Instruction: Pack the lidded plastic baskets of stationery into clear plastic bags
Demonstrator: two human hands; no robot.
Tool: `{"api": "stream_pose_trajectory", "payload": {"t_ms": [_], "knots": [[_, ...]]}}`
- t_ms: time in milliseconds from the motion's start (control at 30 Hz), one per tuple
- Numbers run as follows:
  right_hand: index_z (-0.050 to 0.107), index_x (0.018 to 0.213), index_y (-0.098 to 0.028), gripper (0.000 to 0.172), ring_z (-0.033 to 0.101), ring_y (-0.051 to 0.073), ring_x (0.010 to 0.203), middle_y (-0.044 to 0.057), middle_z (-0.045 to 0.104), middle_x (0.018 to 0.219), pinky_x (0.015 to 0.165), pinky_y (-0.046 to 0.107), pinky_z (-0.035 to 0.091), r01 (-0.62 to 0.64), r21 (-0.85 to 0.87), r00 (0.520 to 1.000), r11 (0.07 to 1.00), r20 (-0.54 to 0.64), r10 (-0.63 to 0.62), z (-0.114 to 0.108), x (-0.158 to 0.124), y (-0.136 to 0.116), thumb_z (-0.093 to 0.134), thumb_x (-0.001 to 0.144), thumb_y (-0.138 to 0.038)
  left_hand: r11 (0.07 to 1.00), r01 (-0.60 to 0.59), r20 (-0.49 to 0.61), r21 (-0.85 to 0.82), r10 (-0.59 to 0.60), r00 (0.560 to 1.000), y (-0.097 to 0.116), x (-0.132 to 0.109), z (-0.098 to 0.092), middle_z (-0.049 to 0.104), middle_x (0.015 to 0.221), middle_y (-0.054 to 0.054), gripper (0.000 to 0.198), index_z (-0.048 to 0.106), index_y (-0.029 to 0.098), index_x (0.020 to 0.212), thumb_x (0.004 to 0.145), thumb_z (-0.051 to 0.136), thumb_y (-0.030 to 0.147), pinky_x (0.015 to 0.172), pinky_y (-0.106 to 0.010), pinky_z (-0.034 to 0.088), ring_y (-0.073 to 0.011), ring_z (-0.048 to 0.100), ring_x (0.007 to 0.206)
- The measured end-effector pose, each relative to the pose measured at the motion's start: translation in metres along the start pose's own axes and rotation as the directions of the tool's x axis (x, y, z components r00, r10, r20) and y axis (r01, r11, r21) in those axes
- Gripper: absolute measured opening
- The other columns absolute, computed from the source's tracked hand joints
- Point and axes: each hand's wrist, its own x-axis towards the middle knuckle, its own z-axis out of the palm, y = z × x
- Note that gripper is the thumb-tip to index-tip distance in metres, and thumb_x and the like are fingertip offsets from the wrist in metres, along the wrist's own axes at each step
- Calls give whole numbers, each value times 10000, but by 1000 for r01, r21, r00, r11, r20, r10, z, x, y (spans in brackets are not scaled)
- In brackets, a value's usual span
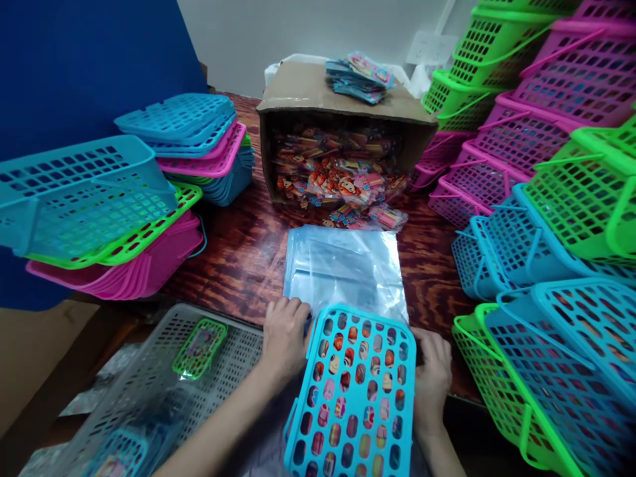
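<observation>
A cyan lidded basket [355,391] full of small colourful packets lies in front of me at the table's near edge. My left hand [284,338] grips its upper left corner with curled fingers. My right hand [431,381] is wrapped around its right side. Just beyond the basket lies a stack of clear plastic bags [344,268] on the dark wooden table [238,255]; my left fingertips touch its near edge.
An open cardboard box [342,142] of cartoon packets lies on its side at the back. Stacks of blue, green and pink basket lids [119,212] stand left; filled and empty baskets [561,232] tower right. A grey crate [163,384] sits at lower left.
</observation>
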Motion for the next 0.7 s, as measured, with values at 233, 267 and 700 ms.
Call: {"api": "stream_pose_trajectory", "payload": {"t_ms": [233, 267, 700], "knots": [[550, 935, -212, 191, 454, 293, 973, 90, 509, 973, 834, 426, 373, -211, -61, 975, 975, -78, 206, 9, -4, -11, 526, 793, -336, 989, 119, 13, -84, -118, 993, 2, 4, 3, 611, 739, -54, 284, 530, 198, 716, 957, 438, 317, 655, -324, 336, -217, 538, 712], [555, 885, -219, 156, 436, 295, 969, 93, 503, 974, 836, 434, 364, -175, -89, 983, 981, -63, 170, 9, -4, -10, 506, 800, -341, 987, 135, 6, -89, -135, 991, 2, 5, 3, 610, 724, -49, 283, 524, 199, 705, 952, 450, 317, 647, -319, 332, -214, 540, 703], [613, 968, -225, 234, 436, 298, 976, 95, 537, 1016, 822, 434, 340, -174, -15, 981, 985, -86, 172, 11, -8, -12, 515, 852, -403, 936, 97, 76, -339, -75, 994, 12, -2, 2, 570, 744, -25, 157, 510, 199, 687, 837, 501, 152, 598, -274, 353, -177, 534, 684]]}}
